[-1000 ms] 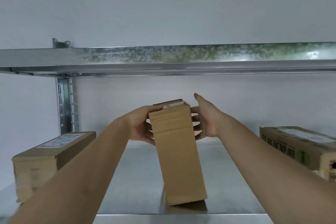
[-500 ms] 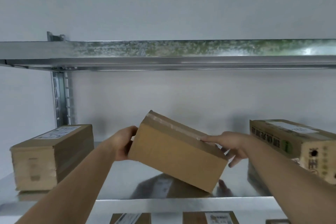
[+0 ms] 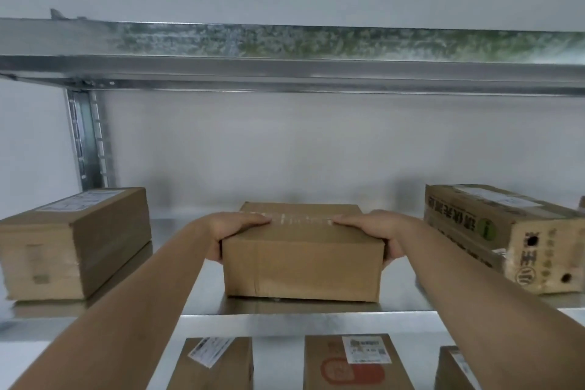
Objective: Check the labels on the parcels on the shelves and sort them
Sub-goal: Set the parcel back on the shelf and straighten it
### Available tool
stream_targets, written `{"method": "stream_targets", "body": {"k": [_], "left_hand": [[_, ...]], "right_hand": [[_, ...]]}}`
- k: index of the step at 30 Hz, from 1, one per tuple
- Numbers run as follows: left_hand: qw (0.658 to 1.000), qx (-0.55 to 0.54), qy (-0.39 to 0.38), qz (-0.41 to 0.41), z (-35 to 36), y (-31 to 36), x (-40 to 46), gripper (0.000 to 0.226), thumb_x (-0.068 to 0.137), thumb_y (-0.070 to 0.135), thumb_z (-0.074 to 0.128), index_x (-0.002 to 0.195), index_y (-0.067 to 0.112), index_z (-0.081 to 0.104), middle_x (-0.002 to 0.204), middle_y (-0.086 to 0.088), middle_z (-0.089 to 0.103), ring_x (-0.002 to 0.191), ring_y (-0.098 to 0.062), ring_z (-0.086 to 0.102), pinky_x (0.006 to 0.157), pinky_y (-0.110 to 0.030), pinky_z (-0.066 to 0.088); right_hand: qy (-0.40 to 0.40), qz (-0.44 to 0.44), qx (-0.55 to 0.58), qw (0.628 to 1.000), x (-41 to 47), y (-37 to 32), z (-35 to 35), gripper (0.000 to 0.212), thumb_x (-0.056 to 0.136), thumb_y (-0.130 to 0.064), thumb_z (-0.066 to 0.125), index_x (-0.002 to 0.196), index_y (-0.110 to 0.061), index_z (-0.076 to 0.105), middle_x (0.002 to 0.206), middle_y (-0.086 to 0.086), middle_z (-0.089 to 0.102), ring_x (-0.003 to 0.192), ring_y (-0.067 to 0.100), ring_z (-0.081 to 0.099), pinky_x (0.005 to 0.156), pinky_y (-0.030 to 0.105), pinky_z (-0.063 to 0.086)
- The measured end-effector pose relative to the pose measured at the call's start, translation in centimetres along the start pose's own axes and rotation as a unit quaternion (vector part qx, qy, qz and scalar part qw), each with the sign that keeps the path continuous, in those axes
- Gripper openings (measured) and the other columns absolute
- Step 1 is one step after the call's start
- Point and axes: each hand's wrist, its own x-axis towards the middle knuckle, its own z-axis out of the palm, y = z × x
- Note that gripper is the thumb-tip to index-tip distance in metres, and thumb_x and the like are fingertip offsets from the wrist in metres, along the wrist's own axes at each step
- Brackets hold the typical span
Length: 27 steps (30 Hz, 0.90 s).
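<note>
Both hands grip the middle parcel (image 3: 302, 258) at its top corners, left hand (image 3: 232, 231) and right hand (image 3: 376, 229) each curled over an end.

The middle parcel lies flat on the metal shelf (image 3: 316, 321), taped top up, no label showing. Left of it sits a parcel with a white label (image 3: 74, 239), unreadable; right of it a printed carton (image 3: 512, 236) with blurred characters. Below it, labelled boxes (image 3: 351, 361), text illegible.

Galvanized metal shelf (image 3: 285, 321) carries three cardboard parcels: labelled long box (image 3: 76, 241) at left, plain taped box (image 3: 302, 266) in the middle near front edge, printed box (image 3: 506, 234) at right. Lower shelf (image 3: 278, 358) holds labelled parcels (image 3: 354, 364).
</note>
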Motion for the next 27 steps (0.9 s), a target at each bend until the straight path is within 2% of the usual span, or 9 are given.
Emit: {"method": "stream_targets", "body": {"k": [4, 7, 9, 12, 14, 16, 19, 23, 27], "left_hand": [[1.0, -0.008, -0.006, -0.007, -0.1, -0.1, 0.3, 0.076, 0.054, 0.052, 0.089, 0.122, 0.024, 0.071, 0.113, -0.008, 0.077, 0.098, -0.024, 0.073, 0.086, -0.041, 0.059], [1.0, -0.011, 0.003, -0.018, -0.1, 0.0, 0.5, 0.06, 0.069, 0.045, 0.087, 0.12, 0.019, 0.07, 0.112, -0.011, 0.077, 0.095, -0.025, 0.073, 0.094, -0.043, 0.057], [1.0, -0.009, 0.005, -0.027, -0.1, 0.2, 0.7, 0.052, 0.077, 0.042, 0.084, 0.12, 0.016, 0.07, 0.113, -0.012, 0.076, 0.099, -0.026, 0.072, 0.101, -0.044, 0.054], [0.999, -0.008, -0.002, -0.036, -0.4, 0.2, 1.1, 0.059, 0.074, 0.038, 0.086, 0.125, 0.014, 0.069, 0.116, -0.012, 0.076, 0.115, -0.027, 0.069, 0.106, -0.046, 0.051], [0.999, -0.012, -0.006, -0.04, -0.6, 0.2, 1.3, 0.064, 0.069, 0.036, 0.087, 0.126, 0.013, 0.068, 0.117, -0.012, 0.075, 0.118, -0.028, 0.068, 0.106, -0.046, 0.051], [0.999, -0.012, -0.005, -0.043, -0.5, 0.3, 1.4, 0.059, 0.075, 0.034, 0.084, 0.128, 0.012, 0.067, 0.118, -0.012, 0.075, 0.115, -0.028, 0.069, 0.102, -0.045, 0.053], [0.999, -0.016, -0.008, -0.047, -0.4, 0.4, 1.4, 0.051, 0.084, 0.031, 0.08, 0.128, 0.01, 0.067, 0.118, -0.013, 0.075, 0.099, -0.027, 0.072, 0.091, -0.042, 0.057], [0.999, -0.023, -0.014, -0.046, -0.4, 0.4, 1.4, 0.048, 0.085, 0.03, 0.079, 0.127, 0.009, 0.068, 0.118, -0.014, 0.074, 0.094, -0.026, 0.072, 0.092, -0.043, 0.056], [0.999, -0.02, -0.023, -0.042, -0.6, 0.2, 1.5, 0.069, 0.067, 0.035, 0.086, 0.128, 0.01, 0.067, 0.119, -0.013, 0.074, 0.106, -0.027, 0.07, 0.099, -0.044, 0.054]], "right_hand": [[-0.019, 0.012, 0.003, 1.0, 0.1, 0.3, 0.0, 0.064, 0.074, -0.059, 0.082, 0.12, -0.017, 0.066, 0.115, 0.014, 0.072, 0.104, 0.033, 0.07, 0.09, 0.065, 0.055], [-0.024, 0.009, -0.001, 1.0, 0.2, 0.2, 0.0, 0.056, 0.081, -0.056, 0.077, 0.12, -0.018, 0.066, 0.117, 0.013, 0.071, 0.107, 0.031, 0.069, 0.096, 0.062, 0.053], [-0.026, 0.01, -0.003, 1.0, 0.4, 0.1, -0.1, 0.056, 0.082, -0.054, 0.077, 0.122, -0.018, 0.065, 0.119, 0.013, 0.07, 0.109, 0.031, 0.068, 0.097, 0.062, 0.053], [-0.027, 0.012, -0.001, 1.0, 0.8, 0.2, -0.2, 0.056, 0.082, -0.051, 0.078, 0.123, -0.016, 0.065, 0.119, 0.013, 0.071, 0.108, 0.031, 0.069, 0.098, 0.061, 0.053], [-0.029, 0.014, 0.0, 0.999, 1.0, 0.2, -0.2, 0.054, 0.083, -0.05, 0.077, 0.124, -0.016, 0.065, 0.119, 0.012, 0.071, 0.108, 0.03, 0.069, 0.099, 0.059, 0.053], [-0.031, 0.015, 0.004, 0.999, 1.3, 0.2, -0.2, 0.054, 0.084, -0.048, 0.078, 0.125, -0.017, 0.065, 0.119, 0.012, 0.072, 0.109, 0.03, 0.069, 0.099, 0.059, 0.052], [-0.035, 0.014, 0.007, 0.999, 1.6, 0.1, -0.3, 0.053, 0.085, -0.046, 0.078, 0.127, -0.017, 0.064, 0.119, 0.012, 0.072, 0.109, 0.03, 0.069, 0.099, 0.06, 0.052], [-0.033, 0.015, 0.007, 0.999, 1.6, 0.0, -0.3, 0.051, 0.086, -0.043, 0.078, 0.126, -0.015, 0.064, 0.12, 0.013, 0.071, 0.109, 0.031, 0.069, 0.099, 0.06, 0.052], [-0.028, 0.014, 0.005, 1.0, 1.6, 0.1, -0.3, 0.051, 0.084, -0.046, 0.079, 0.124, -0.017, 0.066, 0.12, 0.013, 0.072, 0.109, 0.032, 0.069, 0.097, 0.062, 0.052]]}}
